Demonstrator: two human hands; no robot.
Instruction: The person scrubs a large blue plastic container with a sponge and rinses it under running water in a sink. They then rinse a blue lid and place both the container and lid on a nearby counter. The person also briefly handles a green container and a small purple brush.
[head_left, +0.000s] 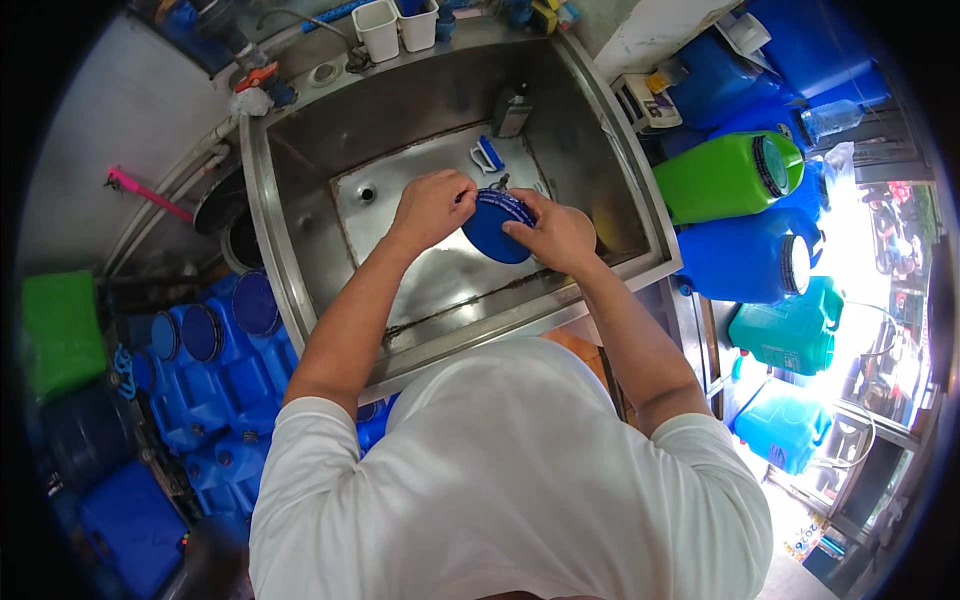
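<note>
Over a deep stainless steel sink (450, 300), my right hand (559, 232) grips a round blue plastic lid (495, 232), the thumb lying on its face. My left hand (435, 202) is at the lid's left rim with its fingers curled together; whether it pinches the rim is hidden. A patterned dark blue band runs along the lid's upper edge. Beyond the hands, a blue and white scrub brush (489, 154) lies on the sink floor, and a dark bottle (513, 111) stands near the back corner. A pale round object (583, 227) shows partly behind my right hand.
Metal rims (626, 165) surround the sink. Blue jugs with round lids (202, 332) are stacked at the left. Green (712, 176) and blue containers (735, 255) lie along the right side. White plastic holders (376, 30) and a faucet (358, 58) are at the back edge.
</note>
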